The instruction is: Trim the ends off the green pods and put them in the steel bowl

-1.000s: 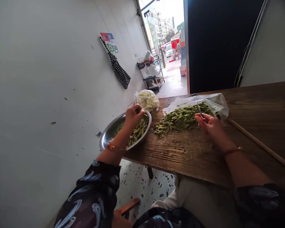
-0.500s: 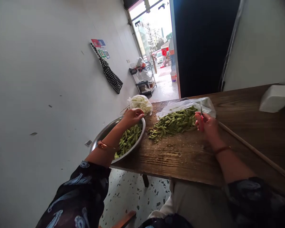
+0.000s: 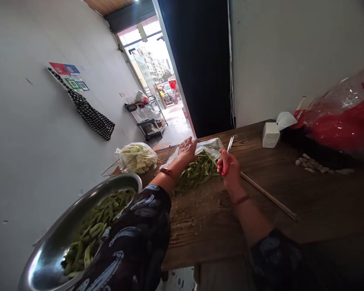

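My left hand (image 3: 187,149) reaches over the table, fingers stretched out, at the far side of a heap of green bean pods (image 3: 200,171). Beneath and behind that heap lies a clear plastic bag (image 3: 214,144), with my left hand at its edge. My right hand (image 3: 232,171) is closed around a pair of red-handled scissors (image 3: 230,144), blades pointing up and away. It is at the right end of the heap, close to the bag. On the left, a steel basin (image 3: 56,228) holds more pods, partly hidden by my left sleeve.
A bag of pale vegetables (image 3: 136,157) stands behind the basin. Thin sticks (image 3: 269,196) lie right of my right hand. Farther right are a white block-shaped object (image 3: 271,135), small pale pieces (image 3: 314,165) and a red plastic bag (image 3: 336,129). Beyond the table stands a cart (image 3: 148,121).
My left hand has moved from above the basin to the bag, and its fingers have straightened. My right hand still holds the scissors. The view has turned to the right.
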